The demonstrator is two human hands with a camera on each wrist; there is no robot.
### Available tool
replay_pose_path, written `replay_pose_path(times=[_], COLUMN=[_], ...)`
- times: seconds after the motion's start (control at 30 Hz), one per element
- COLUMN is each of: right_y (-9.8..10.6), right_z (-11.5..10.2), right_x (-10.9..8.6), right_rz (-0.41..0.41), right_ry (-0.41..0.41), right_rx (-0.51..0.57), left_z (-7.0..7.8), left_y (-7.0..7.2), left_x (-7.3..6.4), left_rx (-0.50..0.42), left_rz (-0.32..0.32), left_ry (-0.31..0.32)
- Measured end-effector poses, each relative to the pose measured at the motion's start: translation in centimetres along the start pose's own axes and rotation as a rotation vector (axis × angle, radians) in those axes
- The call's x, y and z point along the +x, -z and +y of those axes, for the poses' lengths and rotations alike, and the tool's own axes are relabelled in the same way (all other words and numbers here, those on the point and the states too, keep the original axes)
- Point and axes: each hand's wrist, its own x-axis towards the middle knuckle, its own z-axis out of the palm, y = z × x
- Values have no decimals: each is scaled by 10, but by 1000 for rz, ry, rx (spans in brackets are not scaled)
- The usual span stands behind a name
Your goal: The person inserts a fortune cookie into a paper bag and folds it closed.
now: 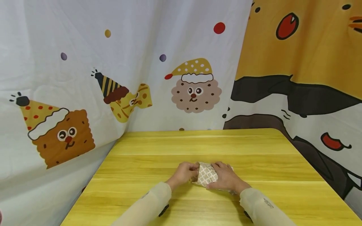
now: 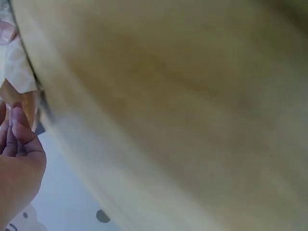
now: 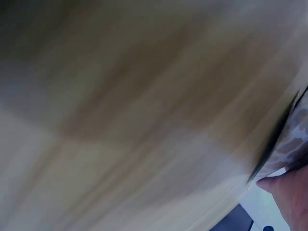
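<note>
A wrap with a beige and white lattice pattern [image 1: 207,174] lies low over the wooden table, its end on the left gaping. My right hand [image 1: 225,176] grips it from above, thumb on the near side and fingers over the far side. At the gaping end, my left hand [image 1: 183,172] has its thumb and fingers curled together. In the left wrist view, the left hand's fingertips [image 2: 20,118] meet at a brown thing [image 2: 30,103] that shows under the wrap's pale corner [image 2: 19,70]. Most of the brown thing is hidden. The right wrist view catches the right thumb [image 3: 272,184] against the wrap [image 3: 293,142].
The yellow wood-grain table [image 1: 158,144] ends at a rounded far corner on the right. Behind and to the left hangs a white curtain [image 1: 135,40] with cartoon figures. On the right is an orange, black and white printed curtain [image 1: 271,62].
</note>
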Motion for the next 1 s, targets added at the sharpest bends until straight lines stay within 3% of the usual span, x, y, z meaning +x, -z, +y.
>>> replay_pose_path(times=[0.07,0.13,0.23,0.3,0.37,0.43,0.5,0.6,0.7,0.8,0.9,1.0], right_y=[0,1,3,4,6,8,9,9,10,11,12,14], right_z=[-2,-5,-11,-17,-24,-34,-45,-55,-55,-49,-43,-40], right_x=[2,6,13,18,21,23,24,24,21,18,18,20], right_rz=[43,109,216,289,356,419,450,417,356,325,294,280], right_ry=[-21,-37,-78,-122,-172,-204,-208,-166,-120,-115,-145,-163], right_rx=[14,44,115,192,285,377,433,512,640,732,729,708], left_z=[2,5,12,18,25,33,40,45,42,35,26,22], left_y=[3,7,10,9,7,3,-2,-1,11,28,35,37], left_x=[0,1,3,4,6,8,10,16,22,23,22,22], left_rx=[-5,-8,-81,-179,-290,-375,-434,-474,-469,-428,-395,-395], left_rz=[72,201,386,423,377,288,218,177,139,59,-4,-6], left_ry=[-11,-29,-6,44,103,133,106,39,-22,-14,30,50])
